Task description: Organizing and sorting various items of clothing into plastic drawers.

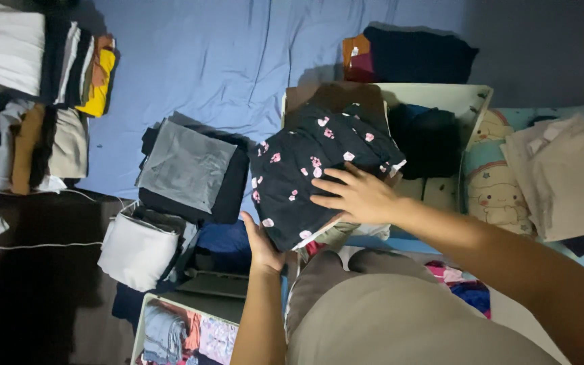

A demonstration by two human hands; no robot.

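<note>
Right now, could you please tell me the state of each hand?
Left hand: open, palm against the near edge of the folded dark floral garment.
Right hand: open, resting flat on top of it.

Both forearms are bare from elbow to wrist, with no sleeve, watch, bracelet or ring showing. The left hand [263, 245] and the right hand [358, 196] are bare too, without gloves. Below them, the person's lap is covered by plain greyish-tan cloth, smooth, with no print, seam detail or pocket visible in this dim light.
</note>
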